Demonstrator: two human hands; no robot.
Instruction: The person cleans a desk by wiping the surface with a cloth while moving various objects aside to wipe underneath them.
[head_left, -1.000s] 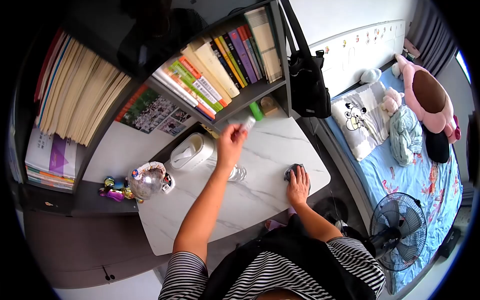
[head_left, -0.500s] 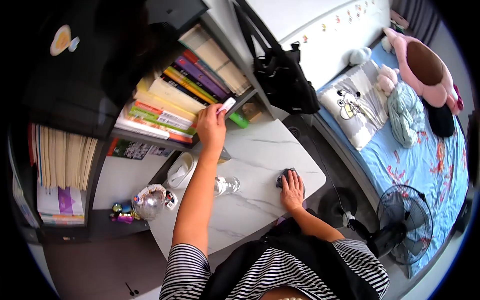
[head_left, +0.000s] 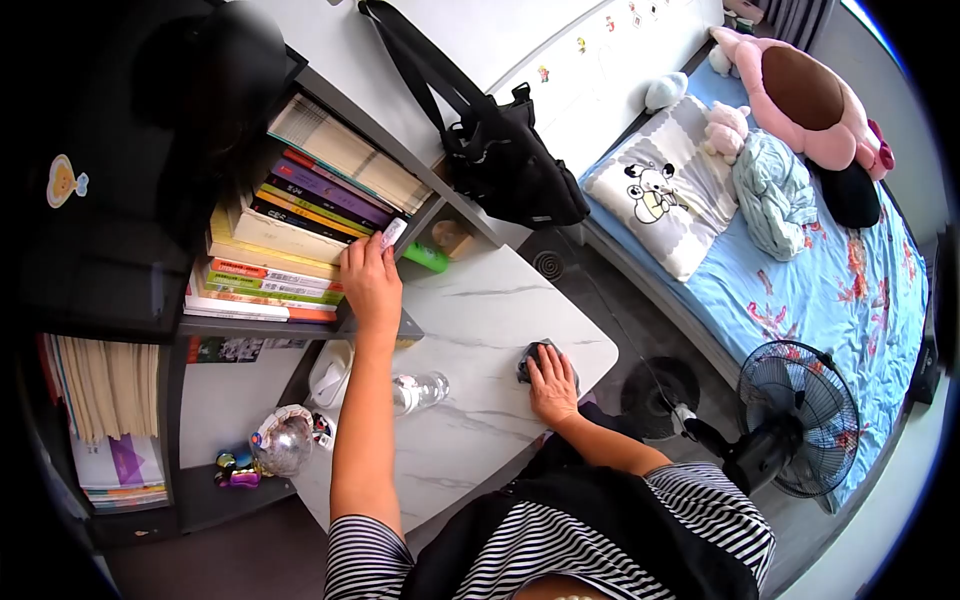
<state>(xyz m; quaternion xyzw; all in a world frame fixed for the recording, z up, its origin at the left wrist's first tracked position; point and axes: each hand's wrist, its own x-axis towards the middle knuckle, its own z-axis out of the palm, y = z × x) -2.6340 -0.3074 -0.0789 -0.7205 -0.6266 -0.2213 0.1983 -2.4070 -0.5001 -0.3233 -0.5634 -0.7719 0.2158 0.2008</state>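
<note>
My left hand (head_left: pixel 372 282) is closed on a small white object (head_left: pixel 393 233), right in front of the row of books (head_left: pixel 300 222) on the shelf. On the marbled white table (head_left: pixel 480 400), my right hand (head_left: pixel 553 386) lies with its fingers spread over a dark cloth (head_left: pixel 530 362) near the table's right edge. A clear bottle (head_left: pixel 421 391) lies on its side between my two arms. Behind my left hand, a green object (head_left: pixel 427 256) rests at the back of the table beneath the shelf.
A white container (head_left: pixel 330 378) and a glittery ball (head_left: pixel 284 444) are left of my left forearm. A black bag (head_left: pixel 515 165) hangs beside the shelf. To the right are a bed (head_left: pixel 720 270) and a black fan (head_left: pixel 797 420).
My left hand has gone from above the table to the front of the books, still holding the white object. My right hand stays on the cloth. The camera view has turned.
</note>
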